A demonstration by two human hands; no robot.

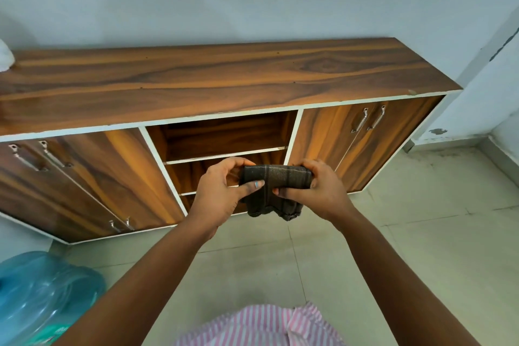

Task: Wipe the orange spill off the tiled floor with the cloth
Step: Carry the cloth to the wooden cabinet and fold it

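At frame centre, before the wooden cabinet's [224,78] open shelves, the left hand [222,191] and right hand [317,191] pinch the ends of a dark folded cloth [276,185], long axis running left-right, lower edges hanging clear of the tiled floor [393,247]. No orange spill shows on the visible tiles. It may lie outside the frame or under the arms, so its direction from the hands cannot be told.

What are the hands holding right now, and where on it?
Both grip the folded dark cloth: left hand pinches its left end, right hand its right end; the lower edge hangs free.
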